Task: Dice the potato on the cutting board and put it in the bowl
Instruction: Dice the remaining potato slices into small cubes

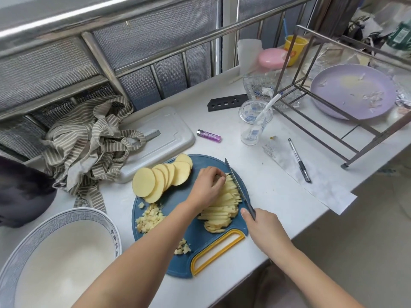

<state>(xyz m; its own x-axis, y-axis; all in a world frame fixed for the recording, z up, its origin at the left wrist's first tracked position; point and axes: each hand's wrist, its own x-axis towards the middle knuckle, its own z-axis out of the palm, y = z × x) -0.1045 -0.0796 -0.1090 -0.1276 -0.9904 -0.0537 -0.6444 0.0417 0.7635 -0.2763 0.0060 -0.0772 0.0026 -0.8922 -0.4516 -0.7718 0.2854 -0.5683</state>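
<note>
White countertop carries your blue cutting board, bearing potato slices, potato strips and diced potato. The blue-rimmed bowl just left shows bare white inside, and the purple plate far right holds peel scraps. Your left hand clamps curled fingers over the potato strips; your right hand grips the knife, blade against them.

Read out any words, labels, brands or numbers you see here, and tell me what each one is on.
No text here is clear enough to quote.
Bowl: blue characters on the rim, too blurred to read.
Lighter: label print, too small to read.
Clear cup: blue print, too small to read.
Yellow cup: orange mark, too blurred to read.
</note>
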